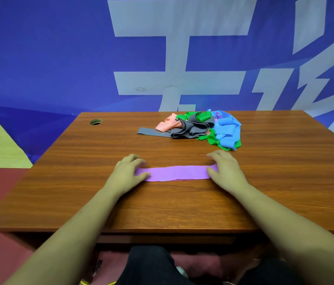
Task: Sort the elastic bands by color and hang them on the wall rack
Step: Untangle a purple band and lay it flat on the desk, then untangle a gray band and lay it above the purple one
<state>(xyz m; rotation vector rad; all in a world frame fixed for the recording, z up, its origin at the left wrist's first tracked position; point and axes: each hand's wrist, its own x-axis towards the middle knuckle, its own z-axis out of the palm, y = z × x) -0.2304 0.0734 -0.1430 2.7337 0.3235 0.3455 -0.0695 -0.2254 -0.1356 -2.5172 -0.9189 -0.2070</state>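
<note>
Both hands are pressing down on the purple band (178, 173), the left hand (128, 174) covering its left end and the right hand (226, 173) covering its right end. The fingers are lying loosely and spread rather than curling round the strip, so it is being pinned flat, not pinched. Behind everything a blue banner (38, 58) with big white characters is filling the wall, and no rack is showing anywhere on it. The wooden desk (80, 202) is taking up the middle of the view, with the purple band lying straight across its near half. Toward the far edge a tangled heap of bands (195, 128) is sitting well apart from the hands. In it a blue band (226, 130) is spilling over a green band (213, 140) on the right, a grey band (186, 130) is looping through the centre and trailing out to the left, and a pink band (167, 125) is peeking out behind it. A small cable hole (96, 121) is showing near the far left corner. The work appears to be at the sorting step, with one colour pulled out and being smoothed and the rest waiting unsorted. The next move is probably calling for the person to free a hand, reach to the heap and tease one band loose without dragging its neighbours. Hanging will be needing a rack that is out of sight here.
</note>
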